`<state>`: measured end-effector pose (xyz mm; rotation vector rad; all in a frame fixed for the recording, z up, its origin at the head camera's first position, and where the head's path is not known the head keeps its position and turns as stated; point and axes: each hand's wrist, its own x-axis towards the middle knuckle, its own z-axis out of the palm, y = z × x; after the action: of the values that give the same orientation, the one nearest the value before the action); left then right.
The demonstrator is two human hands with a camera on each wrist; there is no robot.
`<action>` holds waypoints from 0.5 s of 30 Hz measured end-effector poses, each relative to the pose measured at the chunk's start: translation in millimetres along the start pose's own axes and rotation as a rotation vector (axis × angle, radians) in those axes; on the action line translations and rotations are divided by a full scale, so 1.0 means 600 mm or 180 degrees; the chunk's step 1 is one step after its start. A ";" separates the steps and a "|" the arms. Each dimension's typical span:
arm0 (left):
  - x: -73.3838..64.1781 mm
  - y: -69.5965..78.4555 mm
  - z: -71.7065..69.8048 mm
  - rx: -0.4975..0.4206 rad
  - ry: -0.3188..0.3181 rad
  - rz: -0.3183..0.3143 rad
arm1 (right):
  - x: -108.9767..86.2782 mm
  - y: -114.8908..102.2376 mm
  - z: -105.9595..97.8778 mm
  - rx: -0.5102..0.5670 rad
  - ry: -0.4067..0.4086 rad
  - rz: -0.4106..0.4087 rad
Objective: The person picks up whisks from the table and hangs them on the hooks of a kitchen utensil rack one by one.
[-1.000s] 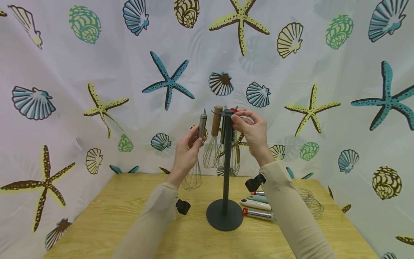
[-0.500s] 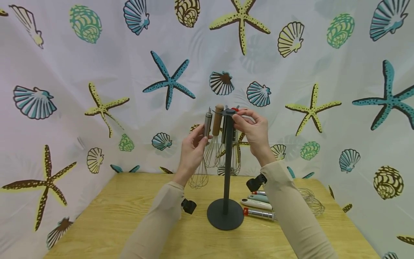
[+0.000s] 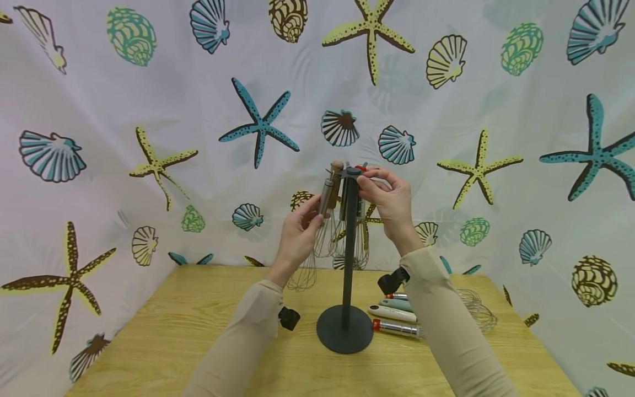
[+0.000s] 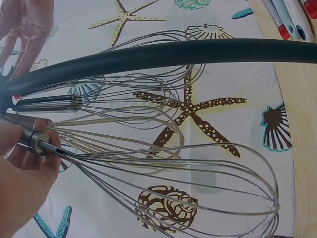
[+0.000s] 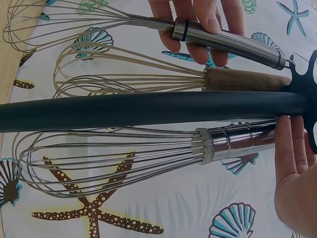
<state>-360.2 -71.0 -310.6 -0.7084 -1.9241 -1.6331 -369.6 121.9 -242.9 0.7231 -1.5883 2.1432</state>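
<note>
My left hand (image 3: 297, 234) grips a whisk by its smooth steel handle (image 3: 326, 197), left of the black stand (image 3: 349, 259). In the right wrist view, the handle's end loop meets a hook of the stand's top rack (image 5: 300, 74); its wire loops (image 4: 223, 183) hang below the hand. Beside it hangs a wooden-handled whisk (image 5: 242, 79). Several steel-handled whisks hang further round, among them a ridged-handled one (image 5: 237, 141) near my right fingers. With thumb and fingers, my right hand (image 3: 389, 201) pinches the rack's right side, by a red handle end (image 3: 360, 167).
The stand's round black base (image 3: 344, 330) rests on the wooden table (image 3: 163, 331). Right of it lie several more whisks, including a white-handled one (image 3: 393, 314) and a red-capped steel one (image 3: 398, 328), partly behind the right sleeve (image 3: 446, 314). A patterned curtain (image 3: 178, 71) surrounds the table.
My left hand has carried the steel whisk right to the stand, and its handle top now tilts right toward the rack. My right hand has stayed at the rack.
</note>
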 end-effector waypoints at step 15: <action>0.000 -0.002 0.000 0.0055 -0.0021 0.0009 | 0.000 0.000 -0.002 -0.0019 -0.0016 -0.0027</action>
<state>-360.7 -71.0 -311.4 -0.7101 -1.9388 -1.6124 -369.9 123.3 -243.1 0.7328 -1.5907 2.1313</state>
